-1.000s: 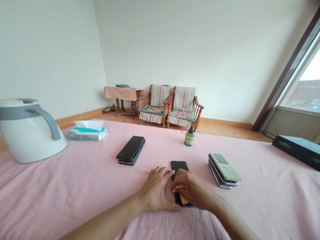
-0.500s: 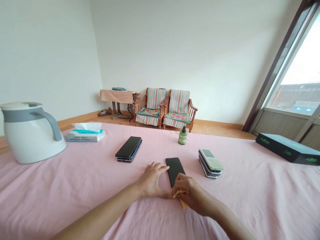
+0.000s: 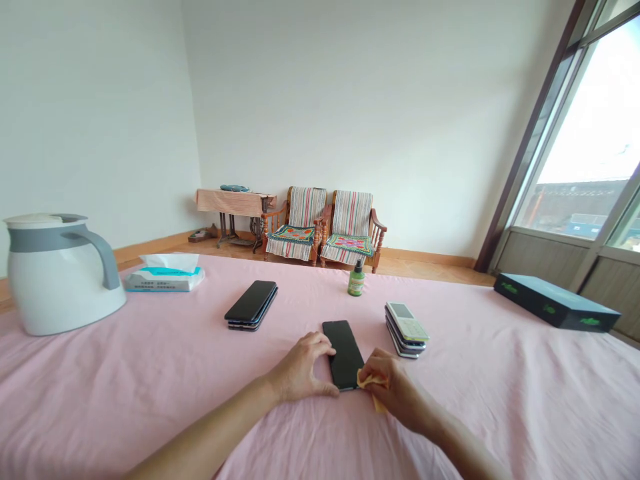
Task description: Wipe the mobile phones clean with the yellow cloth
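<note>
A black smartphone (image 3: 345, 353) lies screen up on the pink tablecloth (image 3: 180, 373) in front of me. My left hand (image 3: 305, 367) steadies it from the left, fingers on its long edge and thumb by the near corner. At the phone's lower right edge, my right hand (image 3: 387, 383) pinches a crumpled yellow cloth (image 3: 379, 400); part of the cloth is hidden in the fingers. Left of the hands stands a stack of dark phones (image 3: 251, 303). Another stack (image 3: 406, 330), topped by a pale keypad phone, is to the right.
A green spray bottle (image 3: 356, 281) stands beyond the phone. On the left are a white and grey jug (image 3: 63, 280) and a tissue pack (image 3: 165, 277). A black box (image 3: 555, 303) sits at the right. Two chairs (image 3: 347, 223) stand by the wall.
My right hand has moved with the cloth from over the phone's lower part to its right edge, uncovering more screen. My left hand still holds the phone. The view has shifted slightly.
</note>
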Motion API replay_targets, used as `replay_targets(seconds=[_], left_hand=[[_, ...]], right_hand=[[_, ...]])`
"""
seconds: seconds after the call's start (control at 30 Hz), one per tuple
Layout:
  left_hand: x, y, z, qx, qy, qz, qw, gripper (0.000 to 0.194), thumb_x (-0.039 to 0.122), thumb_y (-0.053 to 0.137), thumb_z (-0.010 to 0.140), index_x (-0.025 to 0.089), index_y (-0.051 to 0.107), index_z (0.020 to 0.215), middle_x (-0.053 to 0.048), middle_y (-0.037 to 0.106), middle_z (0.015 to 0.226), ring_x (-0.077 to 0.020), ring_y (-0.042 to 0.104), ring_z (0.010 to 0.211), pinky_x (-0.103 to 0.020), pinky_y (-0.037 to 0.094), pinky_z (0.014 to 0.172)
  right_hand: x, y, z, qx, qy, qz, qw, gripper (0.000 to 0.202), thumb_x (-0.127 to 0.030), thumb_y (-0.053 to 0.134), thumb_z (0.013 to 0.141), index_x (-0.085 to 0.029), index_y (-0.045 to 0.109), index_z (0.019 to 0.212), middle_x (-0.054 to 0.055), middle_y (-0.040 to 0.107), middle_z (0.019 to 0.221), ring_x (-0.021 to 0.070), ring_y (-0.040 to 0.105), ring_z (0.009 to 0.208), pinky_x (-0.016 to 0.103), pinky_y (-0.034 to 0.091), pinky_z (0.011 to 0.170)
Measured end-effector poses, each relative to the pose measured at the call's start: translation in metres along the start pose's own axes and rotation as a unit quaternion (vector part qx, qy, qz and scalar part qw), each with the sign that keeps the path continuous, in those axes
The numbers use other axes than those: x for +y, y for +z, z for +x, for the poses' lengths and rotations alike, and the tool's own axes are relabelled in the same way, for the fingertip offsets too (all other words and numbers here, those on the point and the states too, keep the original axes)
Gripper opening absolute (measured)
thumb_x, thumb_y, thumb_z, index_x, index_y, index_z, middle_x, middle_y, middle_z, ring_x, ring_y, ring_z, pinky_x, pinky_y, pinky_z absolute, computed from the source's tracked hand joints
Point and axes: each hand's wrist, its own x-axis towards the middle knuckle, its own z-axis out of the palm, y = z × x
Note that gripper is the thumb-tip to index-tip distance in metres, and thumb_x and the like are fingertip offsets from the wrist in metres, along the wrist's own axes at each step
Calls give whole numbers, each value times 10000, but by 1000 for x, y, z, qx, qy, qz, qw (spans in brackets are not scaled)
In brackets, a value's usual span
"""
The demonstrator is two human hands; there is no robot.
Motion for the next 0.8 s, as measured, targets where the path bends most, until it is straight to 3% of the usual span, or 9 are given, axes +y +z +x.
replay_targets(seconds=[0.3,0.53,0.8], left_hand=[[-2,8,2,16,12,-25,999,499,393,845,551,157,654,947,-88,609,996,-233,577,917,-346,473,846],[2,7,0,22,9,-23,999,541,274,859,495,172,649,983,-79,590,1041,-241,567,946,-353,466,863],[7,9,-1,26,-1,-9,1000,514,281,843,530,151,653,989,-82,599,1009,-244,564,918,-365,464,855]], right_hand=[[-24,24,15,-54,-61,-47,996,237,39,489,669,-165,605,706,19,566,808,117,523,721,197,364,620],[-11,8,7,-47,-10,-57,997,266,53,463,626,-170,584,705,11,550,798,116,514,723,195,343,610],[-17,16,9,-41,-27,-41,998,239,24,483,659,-171,590,748,17,557,829,126,519,751,202,357,635]])
